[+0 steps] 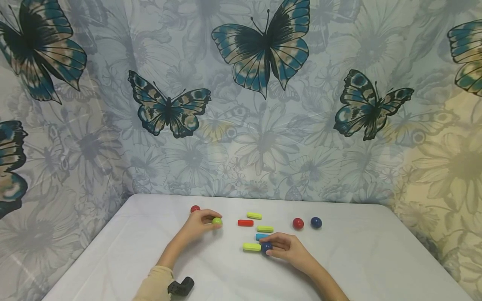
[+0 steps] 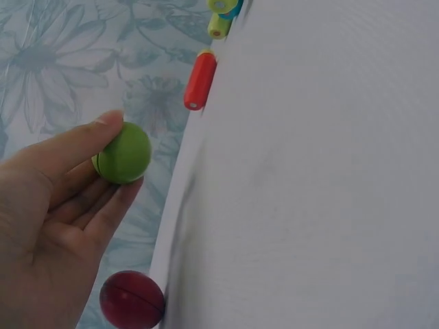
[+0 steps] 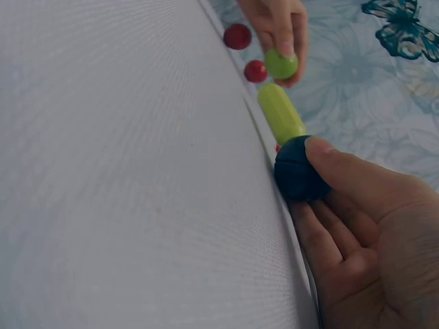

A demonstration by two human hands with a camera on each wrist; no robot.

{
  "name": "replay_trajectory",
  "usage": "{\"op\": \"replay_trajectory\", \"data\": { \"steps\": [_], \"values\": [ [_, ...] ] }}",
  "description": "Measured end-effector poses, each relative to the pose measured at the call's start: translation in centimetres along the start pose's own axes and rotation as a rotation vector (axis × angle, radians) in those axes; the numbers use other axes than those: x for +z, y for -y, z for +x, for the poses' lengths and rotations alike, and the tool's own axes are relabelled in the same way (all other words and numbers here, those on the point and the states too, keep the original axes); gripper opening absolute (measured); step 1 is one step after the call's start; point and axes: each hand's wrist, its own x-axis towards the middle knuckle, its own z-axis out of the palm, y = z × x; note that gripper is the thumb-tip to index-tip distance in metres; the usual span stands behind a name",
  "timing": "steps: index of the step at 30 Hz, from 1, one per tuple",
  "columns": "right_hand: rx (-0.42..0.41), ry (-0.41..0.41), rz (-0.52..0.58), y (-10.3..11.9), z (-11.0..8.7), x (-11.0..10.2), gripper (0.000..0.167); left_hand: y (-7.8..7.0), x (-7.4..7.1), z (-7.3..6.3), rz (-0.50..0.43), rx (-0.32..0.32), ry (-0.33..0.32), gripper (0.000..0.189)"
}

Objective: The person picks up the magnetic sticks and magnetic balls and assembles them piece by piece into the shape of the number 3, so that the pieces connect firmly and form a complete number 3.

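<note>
My left hand (image 1: 198,220) pinches a lime-green ball (image 2: 123,154) between thumb and fingers; the head view has it left of the sticks. A red ball (image 1: 195,208) lies just behind this hand. My right hand (image 1: 288,250) grips a dark blue ball (image 3: 298,168) between thumb and fingertips. Right at that ball's left side is the end of a yellow-green stick (image 1: 251,247); whether they touch, I cannot tell. A blue stick (image 1: 261,236), partly covered by the right fingers, lies behind it. Farther back are a red stick (image 1: 245,223) and two more yellow-green sticks, one (image 1: 265,229) nearer the right hand.
A second red ball (image 1: 298,223) and another dark blue ball (image 1: 316,223) lie on the right of the white table (image 1: 361,259). A black angular object (image 1: 181,286) sits at the left sleeve. Behind the table hangs a butterfly-patterned cloth (image 1: 263,167).
</note>
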Motion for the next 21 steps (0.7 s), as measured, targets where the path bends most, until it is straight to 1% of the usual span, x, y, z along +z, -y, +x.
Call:
{"op": "replay_trajectory", "data": {
  "steps": [4, 8, 12, 16, 21],
  "values": [
    [0.022, -0.01, 0.001, 0.0, 0.0, 0.0, 0.041, -0.1, 0.6, 0.1, 0.033, 0.017, 0.056, 0.03],
    [0.031, -0.013, -0.001, 0.0, 0.0, 0.0, 0.04, -0.3, 1.1, 0.1, 0.034, 0.03, 0.111, 0.028],
    [0.029, -0.011, -0.003, 0.0, 0.1, 0.0, 0.04, -0.5, 1.6, 0.0, 0.033, 0.005, 0.153, 0.028],
    [0.017, -0.012, -0.014, 0.1, 0.1, 0.0, 0.04, -1.1, 2.0, -0.2, 0.015, -0.025, 0.179, 0.029],
    [0.02, -0.02, -0.026, 0.1, 0.0, 0.0, 0.04, -1.6, 2.4, -0.3, -0.016, -0.026, 0.214, 0.029]
  ]
}}
